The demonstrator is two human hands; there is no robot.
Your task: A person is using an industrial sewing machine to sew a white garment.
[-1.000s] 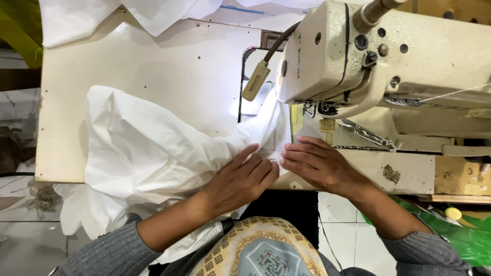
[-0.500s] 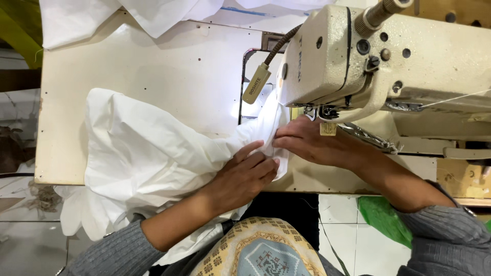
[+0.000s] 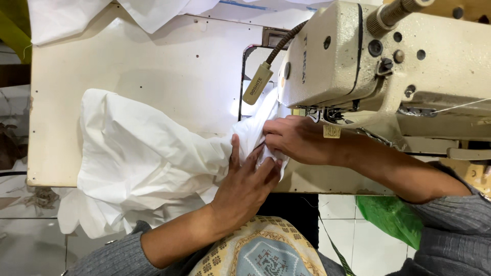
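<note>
At the machine [image 3: 388,66] | your left hand [image 3: 245,186] lies flat, fingers spread, on the cloth [image 3: 143,158] | right hand [image 3: 294,138] pinches its edge near the needle | most cloth lies on counter [image 3: 153,61], apparently unfed.

A small lamp [image 3: 259,84] on the sewing machine [image 3: 358,61] throws a bright patch onto the white cloth [image 3: 153,153] beneath it, nearly washing out the folds there. The rest of the table [image 3: 128,61] lies in soft, even light with faint shadows. The picture is sharp at the middle, slightly stretched toward the corners.
</note>
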